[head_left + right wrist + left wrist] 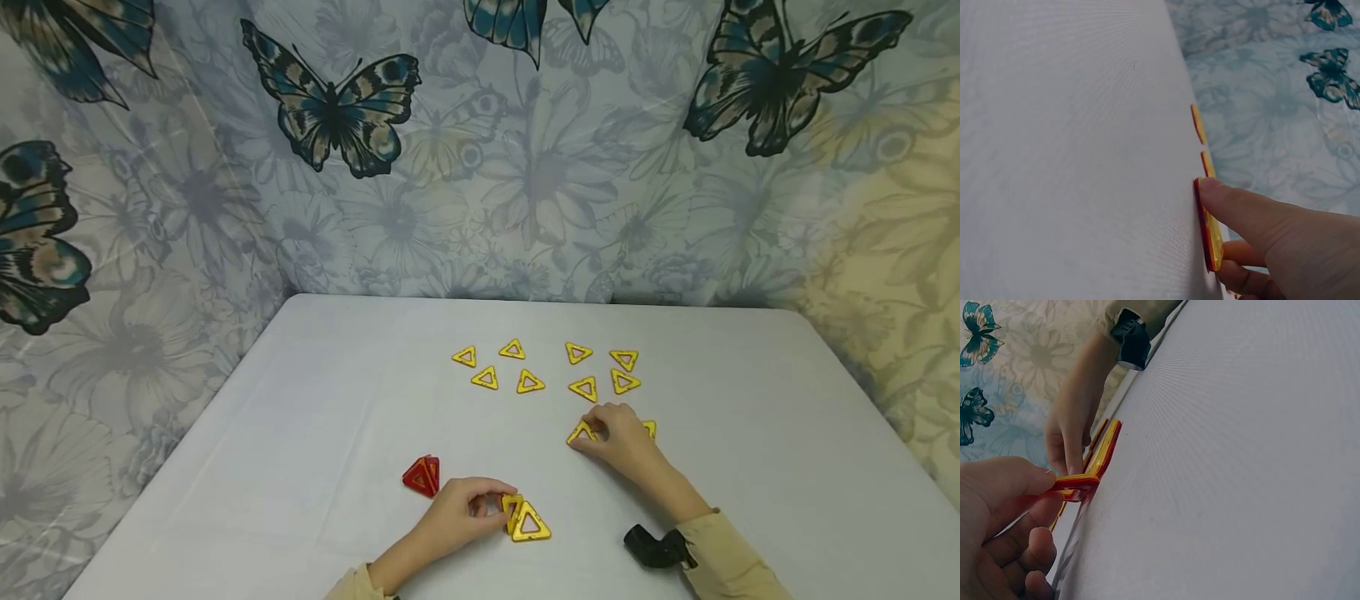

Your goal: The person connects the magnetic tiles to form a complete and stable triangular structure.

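The left hand (pixel 457 521) curls its fingers and thumb around a small yellow triangle piece (pixel 512 505) that stands on edge, joined to a second yellow triangle (pixel 531 525) lying flat on the white table (pixel 300 433). In the left wrist view the thumb tip (pixel 1035 478) presses on the upright tile's rim (pixel 1075 482), the other fingers folded beneath it. This joined pair sits near the front edge of the table, just right of the hand.

The right hand (pixel 618 437) is further back and to the right, its fingertips pinching a single yellow tile (pixel 581 433) that lies on the table. In the right wrist view the forefinger (pixel 1235 206) rests on the tile's edge (pixel 1210 234) and the lower fingers curl under it, so the grip is on that tile. Another yellow tile (pixel 649 429) peeks out just behind the hand, mostly hidden by the knuckles.

Outward from the hands: a red pyramid (pixel 422 476) built of triangles stands just left of the left hand, apart from it. Beyond the right hand lie eight loose yellow triangles in two clusters — four on the left (pixel 497 368) and four on the right (pixel 602 371). A black wrist-camera mount (pixel 655 547) sits on the right sleeve (pixel 723 558). A butterfly-printed curtain (pixel 480 150) hangs behind the table.
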`<state>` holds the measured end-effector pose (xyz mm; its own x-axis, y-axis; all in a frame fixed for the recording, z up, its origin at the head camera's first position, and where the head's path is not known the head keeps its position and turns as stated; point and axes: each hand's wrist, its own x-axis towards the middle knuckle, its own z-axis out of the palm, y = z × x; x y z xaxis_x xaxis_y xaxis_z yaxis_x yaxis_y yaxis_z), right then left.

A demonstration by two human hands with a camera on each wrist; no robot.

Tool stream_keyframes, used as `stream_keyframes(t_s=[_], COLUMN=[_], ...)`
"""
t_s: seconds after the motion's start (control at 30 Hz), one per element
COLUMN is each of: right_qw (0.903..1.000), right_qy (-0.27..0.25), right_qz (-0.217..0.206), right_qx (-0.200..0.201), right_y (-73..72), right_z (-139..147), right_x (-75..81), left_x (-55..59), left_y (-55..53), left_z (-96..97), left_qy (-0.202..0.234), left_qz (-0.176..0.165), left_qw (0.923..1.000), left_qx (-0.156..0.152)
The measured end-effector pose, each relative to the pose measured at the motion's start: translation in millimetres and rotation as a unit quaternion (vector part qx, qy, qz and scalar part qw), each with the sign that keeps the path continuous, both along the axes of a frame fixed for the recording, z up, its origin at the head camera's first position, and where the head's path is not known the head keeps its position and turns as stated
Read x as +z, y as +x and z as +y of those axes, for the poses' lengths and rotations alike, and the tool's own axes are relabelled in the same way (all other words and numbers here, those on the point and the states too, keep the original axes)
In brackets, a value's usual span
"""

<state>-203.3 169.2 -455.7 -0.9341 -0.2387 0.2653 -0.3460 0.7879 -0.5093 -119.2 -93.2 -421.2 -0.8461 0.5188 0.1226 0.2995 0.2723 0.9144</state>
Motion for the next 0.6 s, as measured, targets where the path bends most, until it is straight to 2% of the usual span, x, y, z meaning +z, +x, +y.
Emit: stream_keyframes(t_s=[0.13,0.37,0.5,0.6], right_qw=[1.0000,0.9999,0.9992,0.9974], right_qy=[-0.004,-0.013,-0.035,-0.067], right_qz=[-0.006,0.004,0.021,0.024], right_qx=[0.003,0.000,0.004,0.010], right_y=[2.5,10.3,15.1,17.2], right_z=[0,1,2,4], right_x=[0.5,0.3,-2.3,-3.0], left_x=[-1.3,-31.7,-29.9,-19.2], left_y=[0.3,-10.3,-10.6,-8.0], left_z=[0.4,-1.0,-1.0,0.1], left_qy=[0.000,-0.004,-0.010,-0.005], left_qz=[0.008,0.017,0.009,0.006], left_qw=[1.0000,0.9998,0.9999,0.9999], left_qx=[-0.001,0.006,0.010,0.011])
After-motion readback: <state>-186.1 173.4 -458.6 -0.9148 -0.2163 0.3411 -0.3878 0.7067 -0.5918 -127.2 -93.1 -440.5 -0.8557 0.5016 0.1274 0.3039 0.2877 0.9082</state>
